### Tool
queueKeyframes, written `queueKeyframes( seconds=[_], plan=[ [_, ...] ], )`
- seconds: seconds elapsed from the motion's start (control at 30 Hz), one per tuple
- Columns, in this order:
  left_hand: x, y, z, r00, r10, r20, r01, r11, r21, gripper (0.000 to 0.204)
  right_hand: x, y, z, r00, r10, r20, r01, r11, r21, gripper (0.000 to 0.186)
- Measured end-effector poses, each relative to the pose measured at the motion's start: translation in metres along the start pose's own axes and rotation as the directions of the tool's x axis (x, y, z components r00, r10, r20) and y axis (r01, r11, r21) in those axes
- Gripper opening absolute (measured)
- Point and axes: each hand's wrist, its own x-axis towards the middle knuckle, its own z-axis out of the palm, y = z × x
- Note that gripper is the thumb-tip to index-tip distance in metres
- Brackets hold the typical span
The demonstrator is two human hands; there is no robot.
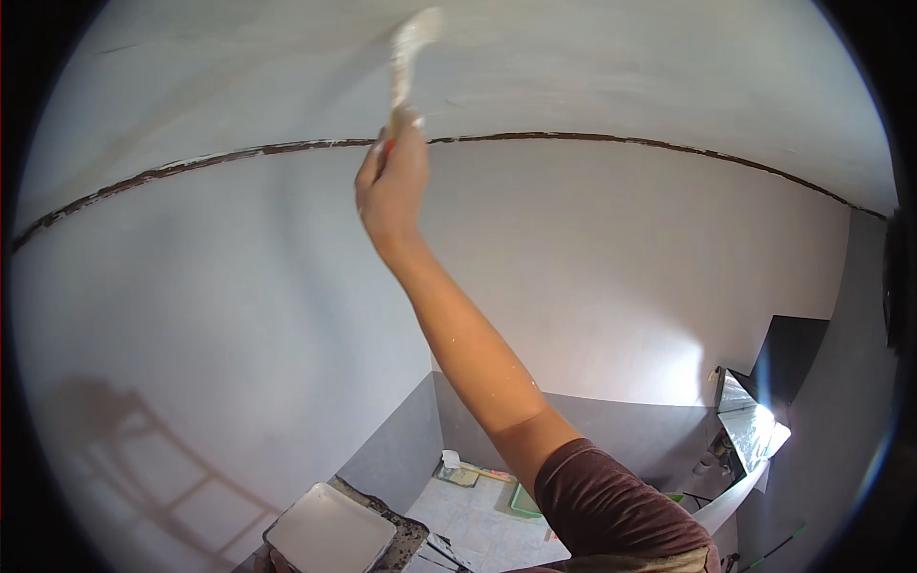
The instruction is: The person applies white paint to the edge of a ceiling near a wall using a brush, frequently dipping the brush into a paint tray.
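Head view: a pale ceiling [573,67] is met by a grey wall [239,286] along a dark seam. A paint tray [330,533] filled with white paint is seen below. A white-coated brush [409,53] is gripped by the raised right hand [394,186], bristles against the ceiling. The left hand is not seen.

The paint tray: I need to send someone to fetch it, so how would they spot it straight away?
Start from the big pale wall with the ladder's shadow on its lower left. Directly below, at the bottom edge of the view and left of the person's raised arm, sits the paint tray. It is a flat rectangle filled with white paint, brighter than the speckled surface beneath it.
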Motion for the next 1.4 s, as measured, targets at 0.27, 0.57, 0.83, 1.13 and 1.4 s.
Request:
queueKeyframes(
  seconds=[0.27, 0.57, 0.83, 1.13, 1.4],
  plan=[
    [0.002, -0.007, -0.005, 0.998, -0.059, -0.014, 0.06, 0.996, 0.07, 0.034, -0.017, 0.017, -0.018, 0.924, 0.033, 0.38, 0.05, 0.977, -0.206, 0.038],
    [-0.005, 0.0, -0.001, 0.988, -0.142, -0.068, 0.147, 0.986, 0.08, 0.041, 0.08, 0.031, -0.094, 0.96, -0.143, 0.239, 0.207, 0.94, -0.272, 0.028],
    [0.003, -0.01, -0.002, 0.998, -0.063, -0.028, 0.066, 0.987, 0.147, 0.038, 0.04, 0.028, -0.102, 0.954, -0.127, 0.271, 0.203, 0.94, -0.273, 0.036],
    [0.003, -0.01, -0.001, 0.998, -0.048, -0.028, 0.052, 0.984, 0.172, 0.038, 0.086, 0.046, -0.071, 0.916, -0.101, 0.389, 0.253, 0.898, -0.361, 0.024],
    [0.005, -0.01, -0.002, 0.995, -0.087, -0.056, 0.095, 0.983, 0.157, 0.04, 0.045, 0.026, -0.104, 0.948, -0.201, 0.247, 0.273, 0.912, -0.308, 0.035]
  ],
)
